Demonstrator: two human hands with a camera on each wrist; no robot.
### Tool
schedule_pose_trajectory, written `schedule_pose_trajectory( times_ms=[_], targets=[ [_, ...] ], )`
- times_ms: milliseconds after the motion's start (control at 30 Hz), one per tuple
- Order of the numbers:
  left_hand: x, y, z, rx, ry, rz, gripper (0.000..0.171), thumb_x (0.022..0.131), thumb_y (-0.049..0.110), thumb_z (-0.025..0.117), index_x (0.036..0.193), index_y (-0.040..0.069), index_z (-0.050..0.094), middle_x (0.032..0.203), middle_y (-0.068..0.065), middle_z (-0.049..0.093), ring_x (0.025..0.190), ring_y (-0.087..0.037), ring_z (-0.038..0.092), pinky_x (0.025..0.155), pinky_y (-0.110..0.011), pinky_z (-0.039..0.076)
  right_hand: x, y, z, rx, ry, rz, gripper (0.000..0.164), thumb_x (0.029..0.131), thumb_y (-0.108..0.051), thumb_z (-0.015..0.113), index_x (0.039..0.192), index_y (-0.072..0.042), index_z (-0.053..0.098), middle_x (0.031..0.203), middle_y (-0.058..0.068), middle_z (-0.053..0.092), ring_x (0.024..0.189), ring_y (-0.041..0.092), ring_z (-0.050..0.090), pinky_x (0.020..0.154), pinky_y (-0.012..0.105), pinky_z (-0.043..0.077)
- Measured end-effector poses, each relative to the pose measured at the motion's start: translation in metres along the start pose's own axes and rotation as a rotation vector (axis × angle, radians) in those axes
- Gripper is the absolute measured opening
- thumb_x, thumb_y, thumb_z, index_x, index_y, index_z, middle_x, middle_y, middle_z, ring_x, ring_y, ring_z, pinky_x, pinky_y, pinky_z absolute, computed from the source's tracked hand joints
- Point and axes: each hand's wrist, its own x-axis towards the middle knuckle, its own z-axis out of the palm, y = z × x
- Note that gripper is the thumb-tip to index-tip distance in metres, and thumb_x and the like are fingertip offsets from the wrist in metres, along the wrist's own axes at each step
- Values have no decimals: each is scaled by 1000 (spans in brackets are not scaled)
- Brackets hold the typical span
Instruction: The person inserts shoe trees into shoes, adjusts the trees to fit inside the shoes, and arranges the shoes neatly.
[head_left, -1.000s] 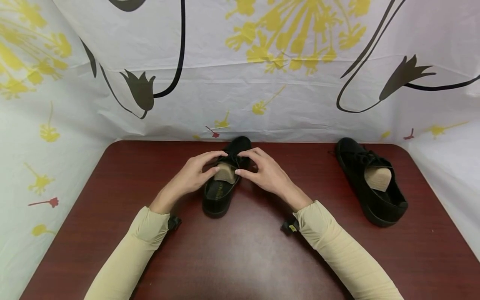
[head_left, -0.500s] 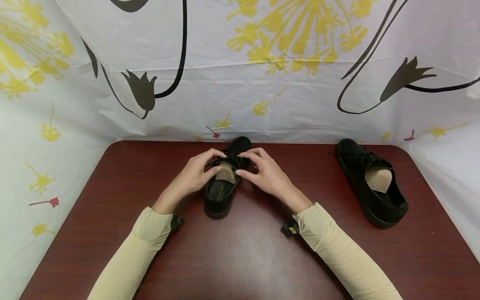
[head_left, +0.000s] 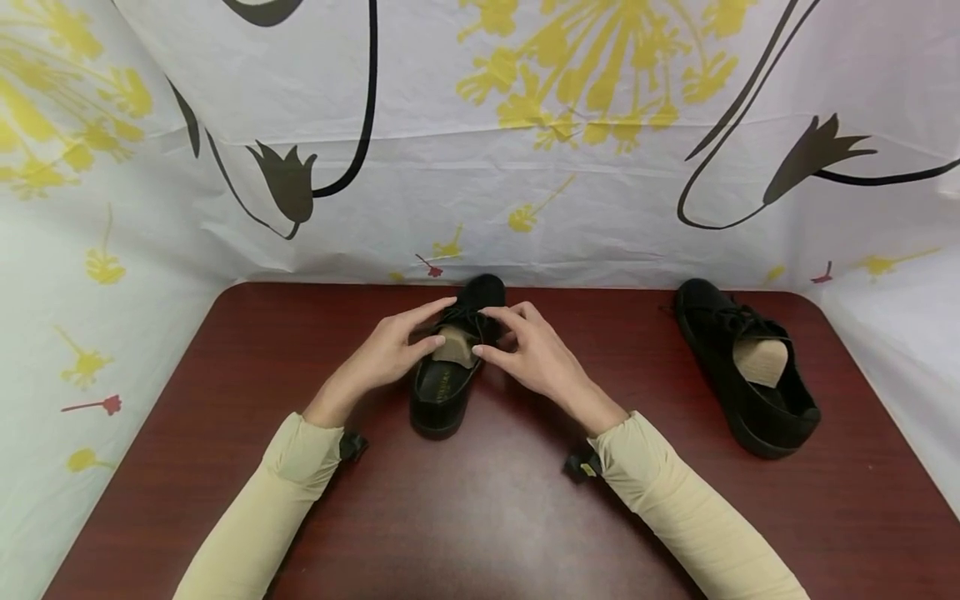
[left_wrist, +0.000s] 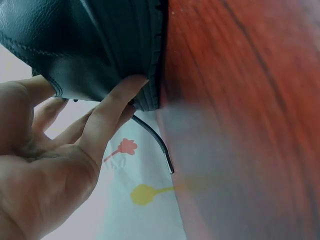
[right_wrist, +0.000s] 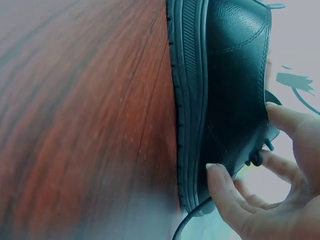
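A black lace-up shoe [head_left: 442,408] rests on the table, toe toward the back wall, a tan insert [head_left: 454,347] inside its opening. On its left side, my left hand [head_left: 390,346] holds it, thumb by the rim and fingers against the upper. My right hand [head_left: 536,350] holds the opposite side, its thumb at the rim and index finger near the laces. In the left wrist view, fingertips press the shoe's side [left_wrist: 95,45] close to the sole. The right wrist view has a loose lace end [right_wrist: 192,215] hanging past the fingers.
A second black shoe [head_left: 720,367], with a similar tan insert [head_left: 761,362], stands at the table's right. The dark red table [head_left: 480,517] meets a white patterned cloth [head_left: 600,208] along its back and sides.
The held shoe has shifted slightly to the right with both hands still on it. My left index finger has moved up a little near the laces. The second shoe stays put.
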Motion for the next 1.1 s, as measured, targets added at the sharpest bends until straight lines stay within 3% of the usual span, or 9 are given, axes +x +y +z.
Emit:
schedule_pose_trajectory(
  times_ms=[200,533,833,933,1100],
  targets=[
    [-3,0,-1,-17,-42,-57,57,102,24,59,154,28,38,154,-4,42,138,-30,43,107,-54,40,-3,-4,2,64,-23,53,59,92,-38,72,145,-24,51,129,9,49,101,24,67,86,39,54],
    [-4,0,0,-64,-48,0,56,101,23,60,153,26,41,154,-1,42,140,-26,40,108,-53,38,-3,7,3,203,1,16,55,91,-30,75,142,-21,56,127,11,52,98,25,68,86,39,56],
    [2,1,0,-153,-85,-15,57,99,21,63,152,28,42,154,0,41,140,-23,40,108,-51,39,2,16,-4,287,-45,11,53,90,-27,76,139,-21,58,126,12,52,94,18,69,81,30,57],
    [3,2,1,-210,-98,-27,58,98,18,65,151,27,43,154,-2,40,139,-25,42,99,-48,48,3,17,-5,295,-49,9,52,89,-26,77,138,-20,59,126,13,52,97,21,68,82,31,56],
    [2,6,3,-339,-116,-71,59,96,10,66,150,25,45,157,-3,34,135,-34,45,70,-44,59,4,17,-9,280,-50,-6,51,89,-25,77,136,-18,60,126,14,52,110,32,60,88,36,55]
  ],
)
